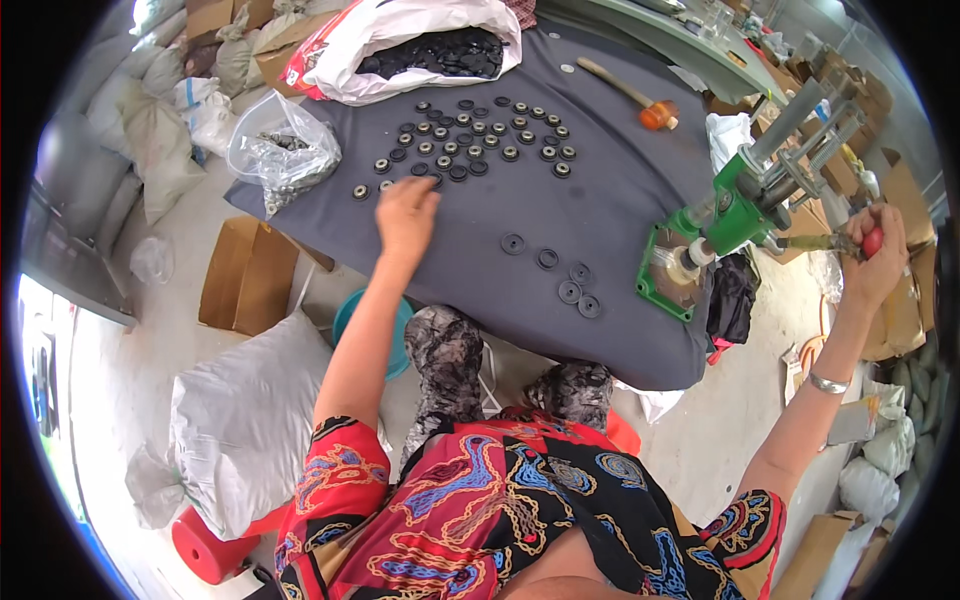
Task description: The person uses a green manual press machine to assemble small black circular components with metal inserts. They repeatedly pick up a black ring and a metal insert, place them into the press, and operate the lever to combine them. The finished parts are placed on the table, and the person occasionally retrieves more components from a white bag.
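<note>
Reaching toward eleven o'clock, counting from the middle of the view, with the left hand [408,217]; bending the fingers down at the near edge of a scatter of black rings with metallic centres [479,128], hiding the fingertips' contact and so not being able to tell pinching from merely hovering. Clasping the red knob [873,242] of a lever [815,242] at three o'clock with the right hand [884,262], wearing a silver bangle [829,384] on that wrist.

Looking inward from the lever, meeting a green press [738,215] at two o'clock, standing on the right part of the cloth-covered grey tabletop [480,215] and showing a white cylindrical piece [690,257] above the base. Seeing the scattered rings spreading at twelve o'clock, and five flat black discs [570,300] lying near the centre, between the left hand and the press, three bunching close together.

Looking farther out, finding a clear plastic bag [280,155] of small parts at ten, a white and red sack [335,60] opening onto black pieces [440,55] between eleven and twelve, and an orange-headed mallet [655,115] lying at one. Noticing, below the tabletop, a cardboard box [240,285] at nine, a teal basin [398,350] and a bulging white sack [245,420] at eight, and a red stool [205,550] between seven and eight.
</note>
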The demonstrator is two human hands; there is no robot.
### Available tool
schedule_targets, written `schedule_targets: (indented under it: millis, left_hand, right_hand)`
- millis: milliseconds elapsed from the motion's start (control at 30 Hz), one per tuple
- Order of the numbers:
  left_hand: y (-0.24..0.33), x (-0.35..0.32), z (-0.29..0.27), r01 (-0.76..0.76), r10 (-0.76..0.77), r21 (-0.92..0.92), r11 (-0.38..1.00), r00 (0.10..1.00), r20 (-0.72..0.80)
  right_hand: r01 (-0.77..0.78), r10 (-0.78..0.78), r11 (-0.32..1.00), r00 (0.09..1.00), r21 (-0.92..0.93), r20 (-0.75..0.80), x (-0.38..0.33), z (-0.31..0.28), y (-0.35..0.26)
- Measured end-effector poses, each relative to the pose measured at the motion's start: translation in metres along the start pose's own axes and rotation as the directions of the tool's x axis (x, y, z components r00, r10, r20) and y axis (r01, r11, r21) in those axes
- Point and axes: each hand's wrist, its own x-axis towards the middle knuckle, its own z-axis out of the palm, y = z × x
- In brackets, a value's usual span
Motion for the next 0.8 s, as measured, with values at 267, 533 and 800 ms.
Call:
schedule_targets:
  millis: [267,533,800]
  left_hand:
    - [-0.080,0.009,-0.047,0.252,-0.247,0.307,0.918,0.967,-0.054]
    - [-0.084,0.010,-0.041,0.226,-0.257,0.451,0.864,0.966,0.009]
    - [-0.089,0.010,-0.040,0.123,-0.184,0.539,0.833,0.981,0.061]
  right_hand:
    - [0.012,-0.013,1.000,1.000,-0.024,-0.008,0.003,0.002,0.001]
    - [0.013,-0.017,0.996,0.999,-0.087,-0.045,0.002,0.001,-0.002]
    - [0.015,-0.022,0.996,0.997,-0.085,-0.071,0.000,0.007,-0.004]
